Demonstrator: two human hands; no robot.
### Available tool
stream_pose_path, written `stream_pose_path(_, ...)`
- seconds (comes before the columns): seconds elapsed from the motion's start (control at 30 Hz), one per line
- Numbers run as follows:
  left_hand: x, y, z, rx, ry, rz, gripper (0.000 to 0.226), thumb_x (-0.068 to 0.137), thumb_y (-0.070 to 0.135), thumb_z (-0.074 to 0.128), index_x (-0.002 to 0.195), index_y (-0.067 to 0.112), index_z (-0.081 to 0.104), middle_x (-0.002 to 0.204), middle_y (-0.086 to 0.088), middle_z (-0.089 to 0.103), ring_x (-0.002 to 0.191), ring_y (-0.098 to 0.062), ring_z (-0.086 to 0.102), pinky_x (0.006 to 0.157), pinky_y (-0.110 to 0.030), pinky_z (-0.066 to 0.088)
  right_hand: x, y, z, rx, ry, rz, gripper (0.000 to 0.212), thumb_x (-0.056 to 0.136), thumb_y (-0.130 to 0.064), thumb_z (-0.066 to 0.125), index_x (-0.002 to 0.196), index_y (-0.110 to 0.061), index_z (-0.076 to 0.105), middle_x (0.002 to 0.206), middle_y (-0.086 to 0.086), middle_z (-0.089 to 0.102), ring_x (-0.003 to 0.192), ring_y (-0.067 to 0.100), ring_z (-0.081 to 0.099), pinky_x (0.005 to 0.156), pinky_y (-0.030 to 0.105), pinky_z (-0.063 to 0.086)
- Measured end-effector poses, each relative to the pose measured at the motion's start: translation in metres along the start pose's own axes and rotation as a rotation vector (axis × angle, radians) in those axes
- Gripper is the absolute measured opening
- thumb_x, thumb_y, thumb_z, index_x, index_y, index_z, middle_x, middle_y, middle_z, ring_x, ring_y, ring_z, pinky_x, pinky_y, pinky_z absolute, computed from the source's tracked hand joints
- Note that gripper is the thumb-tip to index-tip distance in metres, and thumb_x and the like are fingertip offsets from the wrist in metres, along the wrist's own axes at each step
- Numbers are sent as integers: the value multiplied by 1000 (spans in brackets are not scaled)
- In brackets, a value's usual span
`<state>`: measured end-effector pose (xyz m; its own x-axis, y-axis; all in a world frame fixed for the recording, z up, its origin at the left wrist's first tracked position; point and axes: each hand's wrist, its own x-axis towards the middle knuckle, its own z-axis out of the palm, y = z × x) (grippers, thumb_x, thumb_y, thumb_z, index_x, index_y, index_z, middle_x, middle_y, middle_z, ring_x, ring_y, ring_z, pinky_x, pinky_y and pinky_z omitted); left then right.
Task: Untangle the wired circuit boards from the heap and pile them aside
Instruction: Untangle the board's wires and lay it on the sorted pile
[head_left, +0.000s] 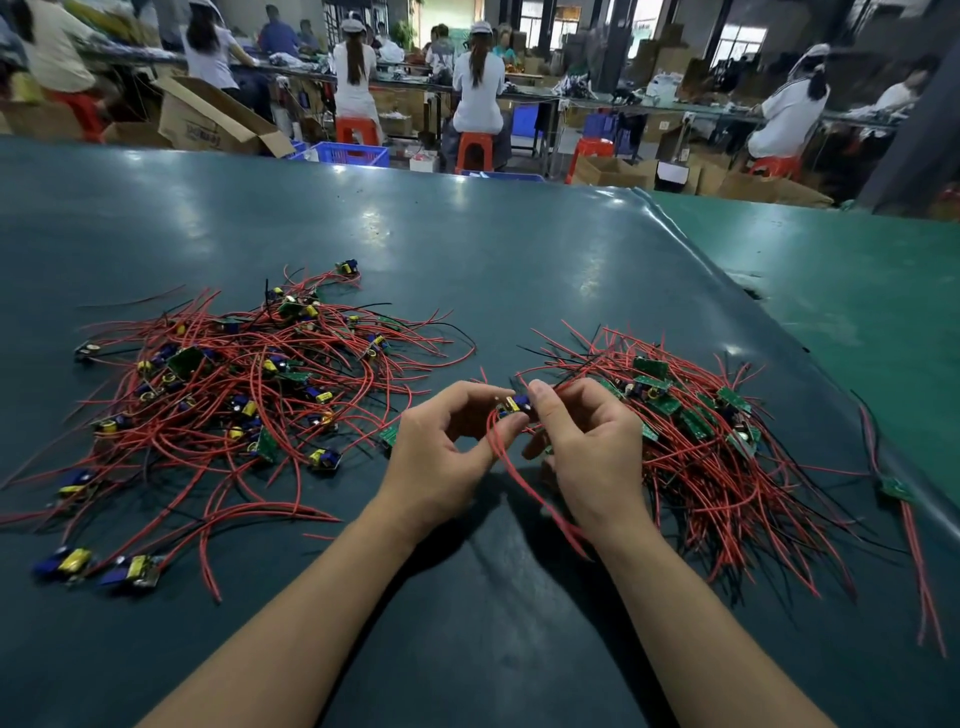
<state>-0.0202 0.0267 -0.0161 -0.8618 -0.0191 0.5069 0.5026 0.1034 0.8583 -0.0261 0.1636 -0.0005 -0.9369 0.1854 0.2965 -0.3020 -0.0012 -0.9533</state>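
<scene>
A tangled heap (244, 374) of small circuit boards with red and black wires spreads over the left of the dark green table (467, 249). A second pile (696, 436) of boards with green undersides up lies on the right. Between them, just above the table, my left hand (441, 452) and my right hand (587, 447) pinch one small board (514, 404) with yellow and blue parts. Its red wires (524, 483) loop down under my right wrist.
Two loose boards (98, 566) lie at the near left, another with red wires (898, 491) at the far right by the mat's edge. Beyond the table's far edge, seated people work at benches among red stools, cardboard boxes (208, 117) and blue crates (353, 153).
</scene>
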Motion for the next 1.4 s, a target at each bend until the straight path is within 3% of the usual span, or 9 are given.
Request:
stream_pose_path(0.17,1,-3,4,25,63,19,14,82,22,74,94,26,69,82,11,72,71,-10,69,70,-26,56,10,2,-5,57,115,13,23,91,-22,70,73,-8,74,47,5,55,42,14,44,44,25,34)
stream_pose_path(0.5,0,-2,-3,-20,164,109,14,84,32,70,97,28,68,89,6,71,78,-17,66,71,-52,57,16,1,-14,102,275,7,24,96,-27,63,77,-16,74,46,-1,56,35,10,46,34,19,37)
stream_pose_path(0.73,-1,3,-5,48,241,196,12,86,29,68,98,27,64,90,4,69,82,-23,67,75,-44,57,18,1,-17,86,408,-42,17,97,-10,58,107,-16,70,86,-6,75,40,5,51,34,20,42)
stream_pose_path(0.9,0,5,-4,96,231,204,10,87,28,65,97,26,62,90,2,68,81,-18,67,75,-35,56,18,4,-17,-35,385,-179,33,98,0,53,119,-24,63,92,2,71,45,6,56,36,20,46)
stream_pose_path(1.0,3,3,-11,77,344,158,8,88,27,65,93,23,60,83,5,65,72,-12,63,69,-31,53,21,2,-23,79,381,-113,47,100,0,46,142,-20,45,107,4,71,43,9,59,37,20,47)
stream_pose_path(1.13,6,0,-19,68,451,91,14,88,27,66,92,15,60,86,-4,66,76,-21,65,71,-34,53,24,-1,-30,81,437,-140,32,100,-8,51,131,-15,54,108,-2,69,43,9,58,37,21,46)
stream_pose_path(1.27,9,4,-18,-19,542,170,17,82,21,69,81,19,52,99,-9,67,93,-15,68,80,-29,53,9,3,-16,-148,267,-332,21,95,-21,61,115,-24,66,98,-10,67,60,19,61,55,33,52)
stream_pose_path(1.33,13,7,-20,-202,572,90,26,78,18,75,80,16,49,86,-4,68,78,-15,72,73,-28,57,3,6,-8,-232,111,-365,19,93,-21,63,110,-22,70,97,-5,70,69,18,62,64,38,53)
stream_pose_path(1.4,16,13,-21,-415,560,-69,31,78,18,79,81,15,49,70,1,67,53,-15,67,56,-27,55,-1,9,-3,-248,-2,-349,19,92,-23,63,107,-17,73,95,-4,72,79,12,66,73,29,53)
